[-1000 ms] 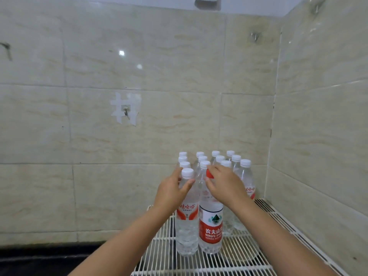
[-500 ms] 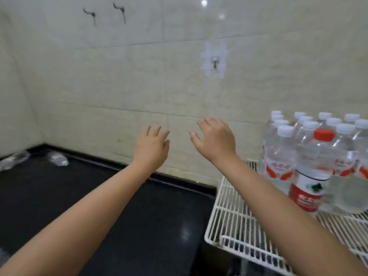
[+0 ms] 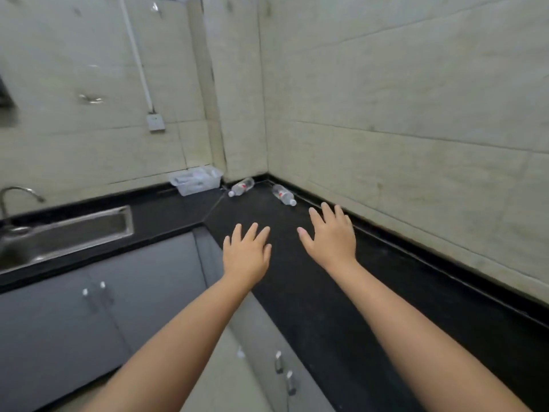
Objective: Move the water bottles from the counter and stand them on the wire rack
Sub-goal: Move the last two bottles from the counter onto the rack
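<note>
Two clear water bottles lie on their sides in the far corner of the black counter (image 3: 297,281): one with a red label (image 3: 242,187) on the left, another (image 3: 284,194) close to the right wall. My left hand (image 3: 246,251) and my right hand (image 3: 331,236) hover above the counter with fingers spread, holding nothing, well short of both bottles. The wire rack is out of view.
A clear plastic tray (image 3: 196,180) sits against the back wall left of the bottles. A steel sink (image 3: 64,233) with a tap (image 3: 17,193) is at the left. Grey cabinet doors (image 3: 98,307) run below the counter. A wall socket (image 3: 156,122) hangs above.
My hands let go of the two bottles stood on the rack and swung left. The view turned from the rack to the counter corner, and both hands now reach out empty over the counter.
</note>
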`<state>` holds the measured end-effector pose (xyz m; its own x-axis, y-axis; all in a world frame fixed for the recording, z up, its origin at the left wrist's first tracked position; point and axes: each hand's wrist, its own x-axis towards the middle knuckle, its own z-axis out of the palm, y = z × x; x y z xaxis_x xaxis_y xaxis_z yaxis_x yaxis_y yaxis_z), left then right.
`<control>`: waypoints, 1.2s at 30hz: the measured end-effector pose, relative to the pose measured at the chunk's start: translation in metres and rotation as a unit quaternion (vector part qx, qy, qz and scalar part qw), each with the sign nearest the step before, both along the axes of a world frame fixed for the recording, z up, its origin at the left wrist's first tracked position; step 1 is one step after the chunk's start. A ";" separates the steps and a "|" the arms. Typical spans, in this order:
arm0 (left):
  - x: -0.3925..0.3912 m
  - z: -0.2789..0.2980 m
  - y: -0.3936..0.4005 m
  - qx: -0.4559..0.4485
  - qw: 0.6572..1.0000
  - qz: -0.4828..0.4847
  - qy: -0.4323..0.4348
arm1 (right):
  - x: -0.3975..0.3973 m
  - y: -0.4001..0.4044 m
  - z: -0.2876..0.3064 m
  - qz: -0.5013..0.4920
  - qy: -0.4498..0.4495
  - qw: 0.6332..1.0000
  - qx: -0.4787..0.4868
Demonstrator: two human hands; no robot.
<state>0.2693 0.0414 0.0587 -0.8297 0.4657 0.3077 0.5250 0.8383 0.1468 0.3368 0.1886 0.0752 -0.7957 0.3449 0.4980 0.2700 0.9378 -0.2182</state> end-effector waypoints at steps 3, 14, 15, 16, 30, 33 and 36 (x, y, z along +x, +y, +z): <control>-0.041 -0.025 -0.042 -0.013 0.998 0.033 -0.043 | -0.054 -0.042 -0.025 0.012 -0.047 0.999 -0.017; -0.196 -0.082 -0.104 -0.023 0.992 0.052 -0.108 | -0.218 -0.101 -0.110 0.030 -0.167 0.984 -0.060; -0.213 -0.087 -0.103 -0.029 0.991 0.045 -0.119 | -0.235 -0.100 -0.116 0.031 -0.171 0.983 -0.067; -0.231 -0.093 -0.100 -0.038 0.990 0.037 -0.129 | -0.254 -0.097 -0.123 0.032 -0.172 0.982 -0.070; -0.540 -0.085 0.000 -0.096 0.990 -0.027 -0.103 | -0.535 0.027 -0.136 -0.040 -0.185 0.975 -0.120; -0.598 -0.095 0.018 -0.105 0.988 -0.044 -0.107 | -0.571 0.055 -0.147 -0.066 -0.195 0.971 -0.119; -0.658 -0.107 0.040 -0.099 0.987 -0.060 -0.114 | -0.603 0.087 -0.159 -0.106 -0.204 0.966 -0.119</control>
